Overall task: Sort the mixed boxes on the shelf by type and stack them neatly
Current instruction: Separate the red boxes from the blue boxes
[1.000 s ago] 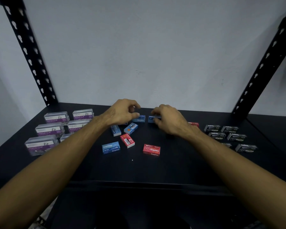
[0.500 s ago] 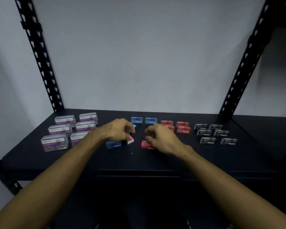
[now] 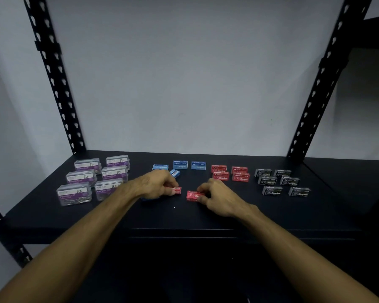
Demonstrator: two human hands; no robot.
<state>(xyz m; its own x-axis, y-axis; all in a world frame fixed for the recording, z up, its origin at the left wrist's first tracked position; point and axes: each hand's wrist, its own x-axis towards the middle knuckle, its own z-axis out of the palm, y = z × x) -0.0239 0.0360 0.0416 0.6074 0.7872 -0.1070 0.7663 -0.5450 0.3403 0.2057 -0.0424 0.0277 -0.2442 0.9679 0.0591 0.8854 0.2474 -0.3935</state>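
Note:
My left hand [image 3: 157, 184] pinches a small red staples box [image 3: 176, 190] at the middle of the black shelf [image 3: 184, 217]. My right hand [image 3: 219, 196] pinches another red staples box [image 3: 193, 195] just to its right. A blue box [image 3: 149, 199] peeks out under my left wrist. Behind my hands stand a row of blue staples boxes [image 3: 180, 165] and one loose tilted blue box [image 3: 175, 172]. A group of red staples boxes [image 3: 229, 173] sits right of them.
Several clear paper clip boxes with purple labels [image 3: 96, 178] stand in rows at the left. Several black staples boxes [image 3: 280, 182] stand in rows at the right. Black perforated uprights [image 3: 53, 75] frame the shelf; a white wall is behind.
Both hands pulled back from the blue boxes at the rear toward the front. Each now has its fingers on a red box. The camera has tilted up.

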